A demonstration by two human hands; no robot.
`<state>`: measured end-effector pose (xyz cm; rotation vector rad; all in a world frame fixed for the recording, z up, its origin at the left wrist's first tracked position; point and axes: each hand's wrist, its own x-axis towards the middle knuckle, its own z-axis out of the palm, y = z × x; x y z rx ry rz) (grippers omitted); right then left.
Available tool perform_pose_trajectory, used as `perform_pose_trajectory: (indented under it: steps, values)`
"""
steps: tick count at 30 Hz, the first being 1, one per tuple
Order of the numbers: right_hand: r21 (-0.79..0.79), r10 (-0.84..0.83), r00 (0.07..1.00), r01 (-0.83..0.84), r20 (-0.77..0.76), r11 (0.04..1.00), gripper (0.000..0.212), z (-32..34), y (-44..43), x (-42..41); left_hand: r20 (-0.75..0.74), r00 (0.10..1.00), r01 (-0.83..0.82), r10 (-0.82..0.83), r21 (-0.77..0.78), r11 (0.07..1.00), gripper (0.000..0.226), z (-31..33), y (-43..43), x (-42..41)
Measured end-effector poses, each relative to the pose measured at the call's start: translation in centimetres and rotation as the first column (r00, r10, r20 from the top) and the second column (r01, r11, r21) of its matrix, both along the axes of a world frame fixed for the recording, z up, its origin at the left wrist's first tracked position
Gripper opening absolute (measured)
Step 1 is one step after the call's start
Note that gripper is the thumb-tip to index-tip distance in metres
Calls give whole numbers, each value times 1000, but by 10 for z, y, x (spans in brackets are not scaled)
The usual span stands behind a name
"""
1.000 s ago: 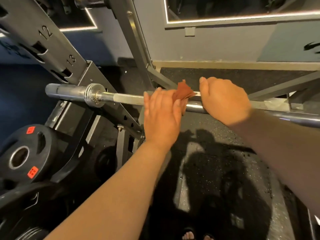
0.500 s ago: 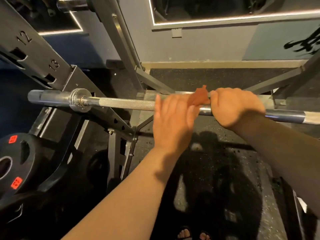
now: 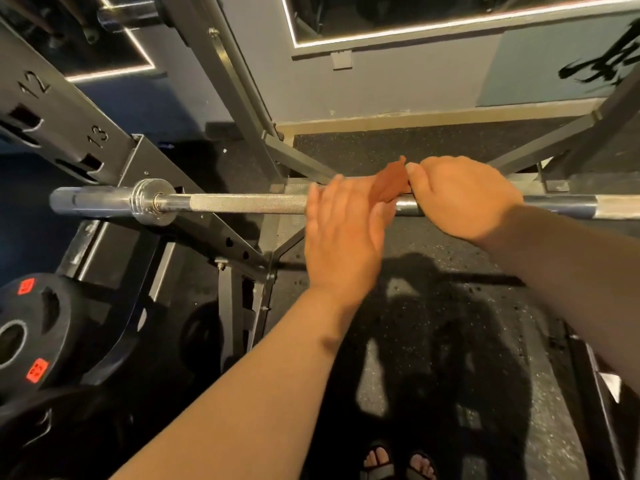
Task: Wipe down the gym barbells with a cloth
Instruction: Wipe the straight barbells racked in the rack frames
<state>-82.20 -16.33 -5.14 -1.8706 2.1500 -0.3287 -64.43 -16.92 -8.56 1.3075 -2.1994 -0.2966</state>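
As the wiping went on, both hands had slid rightward along the barbell (image 3: 242, 203), away from its collar (image 3: 152, 201), so a longer run of knurled shaft lay bare to the left of them than a second earlier. I took that bare run to be wiped, with the shaft toward the rack's right side not yet done. The left hand (image 3: 343, 237) lay flat and wide, its straight fingers pressing the rust-coloured cloth (image 3: 391, 185) onto the shaft. The right hand (image 3: 464, 199) was curled over the shaft just beside the cloth, gripping it, its thumb touching the cloth's edge. The barbell lay level across the rack (image 3: 69, 133), above the speckled floor (image 3: 450, 341). I counted one barbell being cleaned, one cloth, two hands, and one weight plate (image 3: 34, 323) bearing two orange stickers at the rack's left foot; the darker plates beneath it I could not count.
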Motion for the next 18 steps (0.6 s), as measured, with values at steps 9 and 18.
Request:
perform_pose_trajectory:
  steps: [9,18]
  values:
    - [-30,-150,988,148,-42,988,62,-1,15,-38,-235,906,-343,353,84,936,35,-6,-9,-4]
    - [-14,-165,986,165,41,986,52,-4,7,-40,110,991,71,-76,44,996,51,-1,17,-28]
